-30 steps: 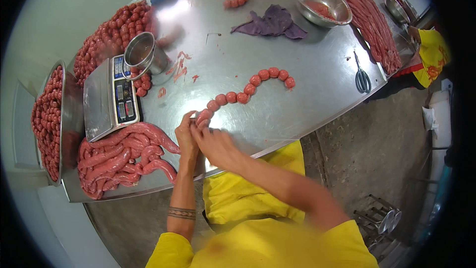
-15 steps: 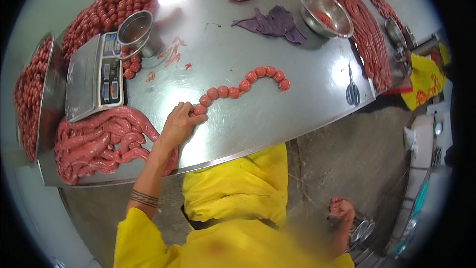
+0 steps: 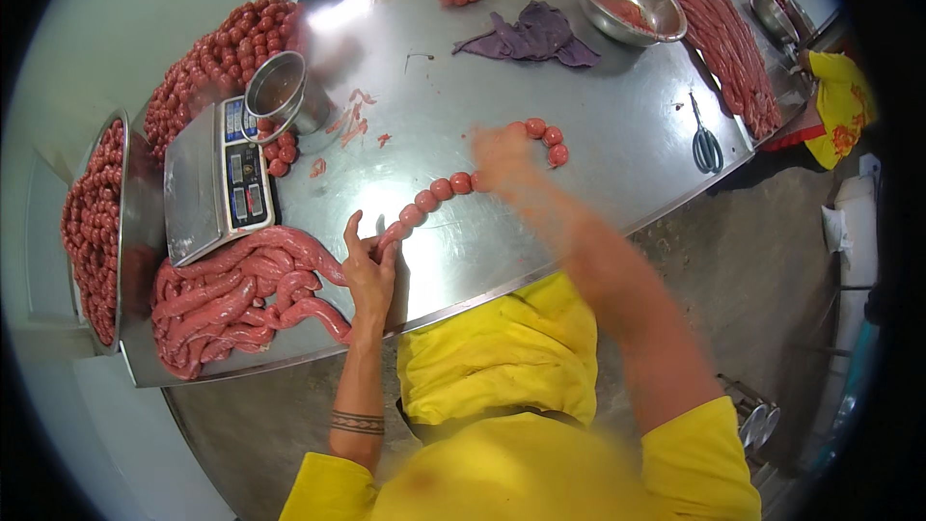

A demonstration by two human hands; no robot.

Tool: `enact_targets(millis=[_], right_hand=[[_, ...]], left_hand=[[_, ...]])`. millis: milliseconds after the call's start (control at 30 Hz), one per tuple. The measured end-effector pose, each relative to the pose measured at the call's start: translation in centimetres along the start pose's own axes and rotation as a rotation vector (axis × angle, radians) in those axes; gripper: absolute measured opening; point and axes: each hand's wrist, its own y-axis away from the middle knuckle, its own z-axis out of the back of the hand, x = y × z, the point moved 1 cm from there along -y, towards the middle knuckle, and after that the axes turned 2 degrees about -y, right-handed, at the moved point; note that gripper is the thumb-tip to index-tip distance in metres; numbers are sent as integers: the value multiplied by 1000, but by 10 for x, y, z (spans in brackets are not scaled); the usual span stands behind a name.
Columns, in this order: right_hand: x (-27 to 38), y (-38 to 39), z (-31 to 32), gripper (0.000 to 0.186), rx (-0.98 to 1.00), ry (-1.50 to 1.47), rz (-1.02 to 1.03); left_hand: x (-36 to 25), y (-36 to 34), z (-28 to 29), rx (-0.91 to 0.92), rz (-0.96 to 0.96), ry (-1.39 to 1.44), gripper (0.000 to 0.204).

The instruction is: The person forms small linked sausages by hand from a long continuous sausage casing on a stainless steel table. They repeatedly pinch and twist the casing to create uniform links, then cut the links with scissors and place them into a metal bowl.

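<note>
Head view: the sausage chain (image 3: 424,201) lies on the steel desk (image 3: 632,150), toward the front edge and left of that edge's midpoint. The left hand (image 3: 369,275) pinches the chain's near end between thumb and fingers, one finger raised clear. The right hand (image 3: 503,156) is over the chain's middle; motion blur conceals its fingers, so its grip cannot be determined. Completed portion, as judged from the layout: round links run along most of the chain, and a heap of linked sausage (image 3: 217,53) lies toward the desk's far-left corner, beyond the scale (image 3: 196,191). Outstanding portion: the short length at the left hand is not yet rounded, and coils of smooth sausage (image 3: 231,309) occupy the front-left corner; whether these join the chain cannot be seen. Orientation: the chain's long axis runs obliquely from the left hand near the front edge, rightward and away toward the far edge; its distal end curves right, then hooks back toward the front edge.
</note>
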Motion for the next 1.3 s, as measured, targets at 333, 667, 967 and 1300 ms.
enact_targets(millis=[333, 667, 967, 1300], right_hand=[[-40, 275, -57, 74, 738, -665, 52], [-302, 454, -50, 15, 138, -754, -491], [-353, 427, -131, 24, 296, -970, -801], [-146, 144, -53, 72, -731, -446, -89]], left_hand=[[-1, -6, -5, 4, 302, 125, 23], [-6, -16, -4, 287, -369, -215, 25], [1, -39, 8, 460, -465, -411, 15], [1, -9, -14, 79, -12, -451, 13]])
